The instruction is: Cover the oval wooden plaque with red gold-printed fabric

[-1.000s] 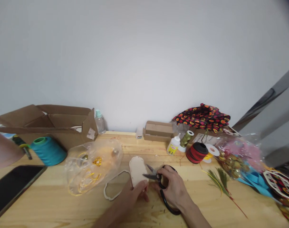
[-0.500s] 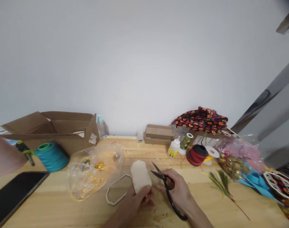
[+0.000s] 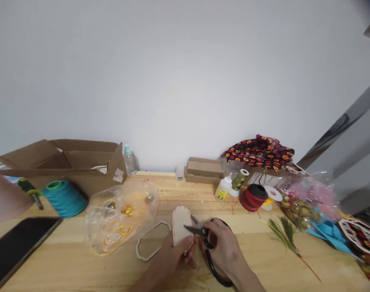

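Observation:
My left hand (image 3: 173, 259) pinches the near end of a pale wooden tag-shaped piece (image 3: 181, 223) and holds it on the wooden table (image 3: 81, 271). My right hand (image 3: 223, 249) is closed round the black handles of a pair of scissors (image 3: 203, 235). The scissor blades are slightly apart and point left, touching the right edge of the wooden piece. A matching wooden frame outline (image 3: 151, 240) lies flat just left of my left hand.
A clear plastic bag with yellow cord (image 3: 121, 219), a teal thread cone (image 3: 63, 196), an open cardboard box (image 3: 66, 162) and a dark tablet (image 3: 14, 247) lie to the left. A glue bottle (image 3: 223, 188), a red spool (image 3: 252, 196), patterned fabric (image 3: 259, 150) and packaged decorations (image 3: 306, 202) crowd the right.
The scissors swung away to the right with the blades wide apart half a second ago, and have come back against the wooden piece with the blades nearly together.

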